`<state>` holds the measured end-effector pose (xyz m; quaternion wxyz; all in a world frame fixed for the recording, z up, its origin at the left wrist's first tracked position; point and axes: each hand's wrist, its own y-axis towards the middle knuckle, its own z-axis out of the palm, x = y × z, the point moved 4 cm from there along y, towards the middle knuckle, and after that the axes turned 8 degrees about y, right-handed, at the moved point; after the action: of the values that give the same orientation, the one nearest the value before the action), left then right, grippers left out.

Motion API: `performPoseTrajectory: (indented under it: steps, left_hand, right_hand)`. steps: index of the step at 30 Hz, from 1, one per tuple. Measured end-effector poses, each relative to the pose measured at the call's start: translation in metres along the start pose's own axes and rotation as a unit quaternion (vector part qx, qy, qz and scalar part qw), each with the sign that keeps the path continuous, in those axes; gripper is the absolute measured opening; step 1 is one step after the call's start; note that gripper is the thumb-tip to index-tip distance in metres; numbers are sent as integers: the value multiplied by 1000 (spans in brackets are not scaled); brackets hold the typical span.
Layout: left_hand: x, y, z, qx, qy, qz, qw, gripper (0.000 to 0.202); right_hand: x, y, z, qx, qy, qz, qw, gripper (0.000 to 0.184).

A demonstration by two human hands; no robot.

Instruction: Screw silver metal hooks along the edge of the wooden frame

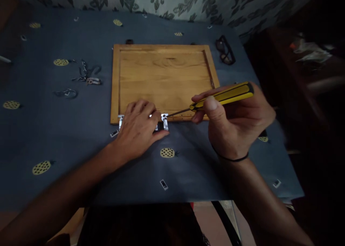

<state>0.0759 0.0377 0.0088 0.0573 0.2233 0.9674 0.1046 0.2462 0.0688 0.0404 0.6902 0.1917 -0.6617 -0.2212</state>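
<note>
A wooden framed panel [167, 68] lies flat on the table. A shiny metal bracket [165, 125] sits along its near edge, partly hidden under my left hand [140, 127]. The fingers of that hand bend over the bracket and the frame, and the thumb rests along the bracket's near side. My right hand [234, 120] is closed around the yellow and black handle of a screwdriver [223, 96]. The thin shaft slants down to the left, its tip at the bracket's right end. Whether a screw is under the tip is too small to tell.
Pliers [93, 81] and small metal parts [67, 93] lie left of the panel. Dark-framed glasses [225, 51] are at its far right. A blue tablecloth [88, 167] with pineapple prints covers the table. Behind it hangs a leaf-patterned curtain [161, 1].
</note>
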Motion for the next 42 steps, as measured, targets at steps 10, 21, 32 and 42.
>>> performPoseTrajectory:
  steps: [10, 21, 32, 42]
  left_hand:
    - [1, -1, -2, -28, -2, 12, 1000, 39]
    - [0, -2, -1, -26, 5, 8, 1000, 39]
    - [0, -1, 0, -12, 12, 5, 1000, 37]
    - [2, -1, -1, -11, 22, 8, 1000, 39]
  right_hand:
    - [3, -3, -3, 16, 13, 46, 999, 12]
    - [-1, -1, -3, 26, 19, 16, 999, 10]
    - [14, 1, 7, 95, -4, 49, 994, 7]
    - [10, 11, 10, 136, 3, 68, 988, 24]
